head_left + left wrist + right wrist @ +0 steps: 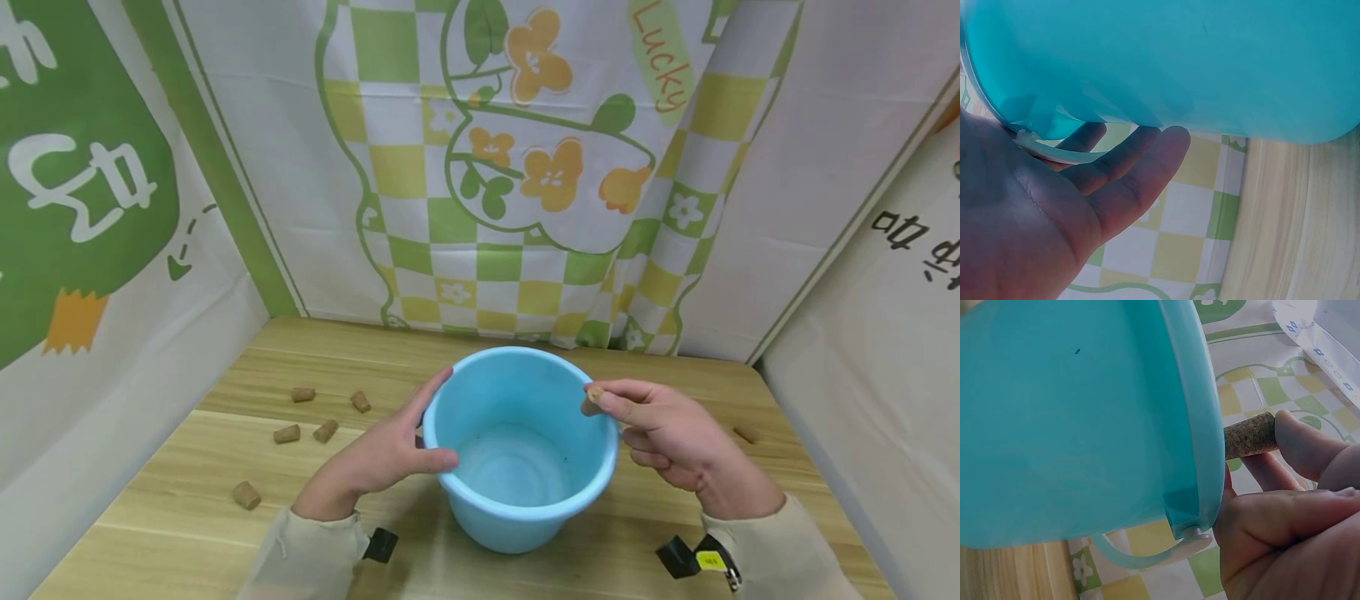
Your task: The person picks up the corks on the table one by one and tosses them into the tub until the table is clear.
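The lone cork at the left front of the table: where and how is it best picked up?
Probably by its rounded sides at mid-length, coming down from above: the lone cork lies on its side, with table surface showing all around it.

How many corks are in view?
7: five corks left of the bucket, one cork right of it, one cork in the right hand. Others may be hidden.

Left sleeve (311,557): is cut from pale beige cloth
Right sleeve (783,554): is matched in pale beige
Left wrist block (381,545): is coloured black, squarely shaped
Right wrist block (677,557): is coloured black
Yellow label (711,561): is marked with dark print
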Demonstrator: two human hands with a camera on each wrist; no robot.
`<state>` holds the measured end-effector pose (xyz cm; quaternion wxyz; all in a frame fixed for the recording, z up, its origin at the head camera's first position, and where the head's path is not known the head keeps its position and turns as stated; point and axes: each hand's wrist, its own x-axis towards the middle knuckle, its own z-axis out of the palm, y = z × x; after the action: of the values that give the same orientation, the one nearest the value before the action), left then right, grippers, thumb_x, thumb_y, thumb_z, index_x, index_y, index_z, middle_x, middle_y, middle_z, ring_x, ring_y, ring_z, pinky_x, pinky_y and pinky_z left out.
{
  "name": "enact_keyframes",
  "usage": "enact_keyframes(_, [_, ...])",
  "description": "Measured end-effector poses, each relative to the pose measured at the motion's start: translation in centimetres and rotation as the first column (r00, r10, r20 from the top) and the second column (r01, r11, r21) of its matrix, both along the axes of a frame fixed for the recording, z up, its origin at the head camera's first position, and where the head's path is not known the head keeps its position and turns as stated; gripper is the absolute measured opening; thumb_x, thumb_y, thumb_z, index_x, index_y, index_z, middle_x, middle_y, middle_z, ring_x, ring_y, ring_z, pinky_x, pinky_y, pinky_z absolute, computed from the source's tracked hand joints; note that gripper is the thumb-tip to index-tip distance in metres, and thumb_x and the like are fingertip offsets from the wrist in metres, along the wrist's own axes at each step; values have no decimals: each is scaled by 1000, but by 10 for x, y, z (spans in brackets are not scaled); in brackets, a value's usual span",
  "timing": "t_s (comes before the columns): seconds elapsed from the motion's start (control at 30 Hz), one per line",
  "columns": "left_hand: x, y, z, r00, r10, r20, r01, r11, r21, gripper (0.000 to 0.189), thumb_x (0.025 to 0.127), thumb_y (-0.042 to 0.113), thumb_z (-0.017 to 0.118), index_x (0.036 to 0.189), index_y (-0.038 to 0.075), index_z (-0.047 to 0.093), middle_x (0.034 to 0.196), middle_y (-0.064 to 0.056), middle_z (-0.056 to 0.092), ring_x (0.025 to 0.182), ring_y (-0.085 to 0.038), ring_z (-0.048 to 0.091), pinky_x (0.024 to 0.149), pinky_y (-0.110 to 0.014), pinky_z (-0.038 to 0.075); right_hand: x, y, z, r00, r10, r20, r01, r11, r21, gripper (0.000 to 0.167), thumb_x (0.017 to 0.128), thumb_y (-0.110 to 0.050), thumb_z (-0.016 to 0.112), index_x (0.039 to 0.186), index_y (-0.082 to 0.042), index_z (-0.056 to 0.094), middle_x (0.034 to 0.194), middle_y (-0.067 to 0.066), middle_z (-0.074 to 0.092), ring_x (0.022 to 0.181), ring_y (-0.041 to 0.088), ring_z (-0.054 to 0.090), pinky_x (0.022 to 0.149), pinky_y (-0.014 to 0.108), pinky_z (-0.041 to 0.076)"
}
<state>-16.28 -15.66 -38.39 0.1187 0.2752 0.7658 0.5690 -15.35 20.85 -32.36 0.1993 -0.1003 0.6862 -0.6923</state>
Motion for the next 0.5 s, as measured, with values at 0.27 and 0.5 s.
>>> enact_keyframes(0.27, [0, 0, -1, 1000, -3, 5, 3, 1000, 8, 107, 84, 37, 80, 161, 29, 7, 155, -18, 29, 124, -41, 49, 90, -43, 49, 0, -4, 0, 999, -40, -10, 40, 997, 64, 44, 99, -30, 65, 132, -1, 63, 113, 15, 66, 44, 4, 31, 42, 18, 30])
enact_keyframes(0.5, [-1, 0, -1, 1000, -6, 6, 6, 1000, 16, 106, 84, 36, 80, 161, 29, 7, 155, -18, 29, 123, -42, 49, 90, -44, 49, 0, -9, 1, 996, -84, -11, 85, 990, 111, 47, 96, -35, 68, 129, 0, 65, 116, 20, 65, 43, 5, 30, 42, 19, 29])
